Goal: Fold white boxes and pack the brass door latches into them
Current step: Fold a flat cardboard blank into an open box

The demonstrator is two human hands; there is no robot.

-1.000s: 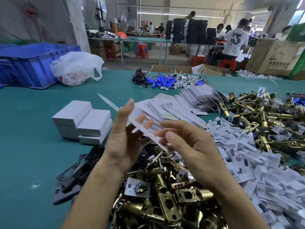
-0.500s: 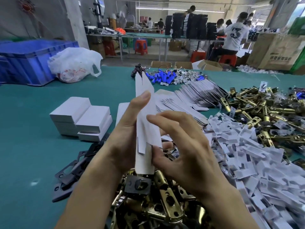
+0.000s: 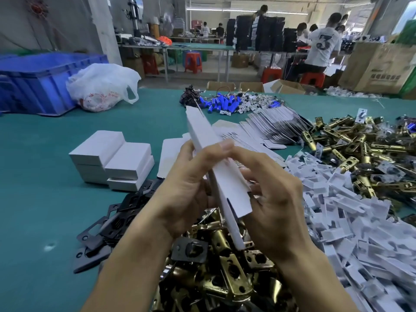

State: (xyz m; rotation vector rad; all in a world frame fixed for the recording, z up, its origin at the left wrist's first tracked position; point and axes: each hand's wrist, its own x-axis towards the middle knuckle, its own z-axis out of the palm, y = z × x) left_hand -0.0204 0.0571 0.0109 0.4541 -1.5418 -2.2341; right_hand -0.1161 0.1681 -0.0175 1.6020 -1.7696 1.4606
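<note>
- The left hand (image 3: 186, 190) grips the box blank (image 3: 225, 176) from its left side, thumb lying up along the card and fingers curled underneath.
- The right hand (image 3: 279, 210) holds the same blank from the right. Its forefinger lies over the top face and the other fingers are curled beside the lower flap. Neither hand is free.
- The blank is held clear of the worktop (image 3: 45, 199), between the two hands. It looks like a partly opened sleeve, not yet squared, with its end flaps loose.
- Its long axis runs away from the person. The near end hangs low and the far end is raised, leaning toward the far left corner.
- A heap of brass latches (image 3: 227, 278) lies straight below the grip at the worktop's near edge, just under the blank's near end. Either hand could drop onto it.
- A second spread of latches toward the right edge is nearer the right hand.
- The box most likely needs one end closed before a latch can slide in along that long axis.
- White inserts (image 3: 337, 210) are piled to the right of the hands and black plates (image 3: 117, 217) lie to the left.
- Folded boxes (image 3: 112, 158) are stacked farther left, and flat blanks (image 3: 270, 127) are fanned out beyond the hands.
</note>
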